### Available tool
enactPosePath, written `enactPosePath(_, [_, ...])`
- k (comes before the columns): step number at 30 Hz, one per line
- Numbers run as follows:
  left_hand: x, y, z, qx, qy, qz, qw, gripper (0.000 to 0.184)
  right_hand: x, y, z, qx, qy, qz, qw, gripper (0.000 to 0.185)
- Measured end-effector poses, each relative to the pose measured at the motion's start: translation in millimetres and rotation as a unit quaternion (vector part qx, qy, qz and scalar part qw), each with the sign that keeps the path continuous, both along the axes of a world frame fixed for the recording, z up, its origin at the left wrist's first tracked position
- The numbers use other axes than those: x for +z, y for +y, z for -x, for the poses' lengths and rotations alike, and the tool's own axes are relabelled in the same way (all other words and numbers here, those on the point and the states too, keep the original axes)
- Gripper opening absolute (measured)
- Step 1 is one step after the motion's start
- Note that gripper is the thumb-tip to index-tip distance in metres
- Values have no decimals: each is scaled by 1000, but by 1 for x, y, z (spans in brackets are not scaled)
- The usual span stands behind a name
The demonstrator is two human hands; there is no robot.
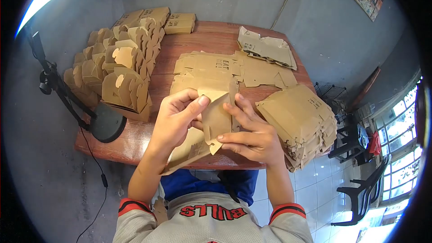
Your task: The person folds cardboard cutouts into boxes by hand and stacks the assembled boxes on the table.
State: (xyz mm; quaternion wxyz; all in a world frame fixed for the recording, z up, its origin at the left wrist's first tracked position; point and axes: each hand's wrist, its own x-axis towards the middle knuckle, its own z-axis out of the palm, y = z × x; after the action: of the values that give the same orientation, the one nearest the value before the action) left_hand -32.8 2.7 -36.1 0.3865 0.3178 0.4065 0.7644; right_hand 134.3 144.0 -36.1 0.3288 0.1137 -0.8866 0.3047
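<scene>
A partly folded brown cardboard box (218, 119) is held up over the near edge of the table, its panels bent at angles and one long flap slanting down toward my lap. My left hand (177, 114) pinches its upper left edge, thumb on top and fingers curled behind. On the other side, my right hand (252, 132) grips the panel's right edge and a small notched corner tab, with the thumb side partly hidden. Just beyond the hands lies a pile of flat cardboard blanks (198, 69), the top one printed "EAT ME!".
Folded boxes (123, 87) stand in rows at the left, with closed boxes (180, 23) behind. A tall stack of flat blanks (297, 114) sits at the right edge, more cardboard (265, 47) at the back right. A lamp (108, 123) stands left; a black chair (362, 193) is right.
</scene>
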Motion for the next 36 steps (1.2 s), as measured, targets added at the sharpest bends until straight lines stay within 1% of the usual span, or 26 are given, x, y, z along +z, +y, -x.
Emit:
enactPosePath(2, [-1,1,-2,20,19,-7,1000,12,-4,-4,2,-16,14,-20,1000,25])
enactPosePath(3, [-1,2,-2,31,30,-13,999,13,-5,-7,3,-28,26,-7,999,22])
enactPosePath(6, [0,4,-8,111,117,5,987,16,-8,-16,9,-59,66,19,996,16])
enactPosePath(9, [-8,2,-9,108,127,10,986,10,-13,-23,14,-84,96,33,991,17])
enactPosePath(10, [-4,0,-11,94,107,22,990,9,-13,-25,15,-97,100,47,989,17])
enactPosePath(12, [6,-3,-18,66,65,45,995,18,-14,-27,16,-120,108,70,984,17])
enactPosePath(15, [-2,-16,-15,-5,104,54,993,42,-15,-27,17,-147,117,88,978,17])
enactPosePath(18, [-9,-17,-20,12,91,54,994,56,-16,-31,19,-167,108,97,975,17])
enactPosePath(21, [-14,-16,-20,19,76,40,996,57,-18,-35,20,-196,97,116,969,17])
enactPosePath(23, [-17,-14,-23,46,73,42,995,55,-23,-37,22,-211,90,144,963,16])
enactPosePath(27, [-22,-10,-25,68,70,27,995,51,-32,-40,24,-218,96,195,951,16])
enactPosePath(29, [-22,-9,-27,72,73,19,995,53,-34,-41,27,-211,102,221,947,16])
enactPosePath(32, [-28,-7,-26,73,72,8,995,55,-40,-40,28,-217,116,210,946,16])
enactPosePath(36, [-30,-8,-28,67,91,-10,994,57,-40,-45,28,-215,126,244,937,15])
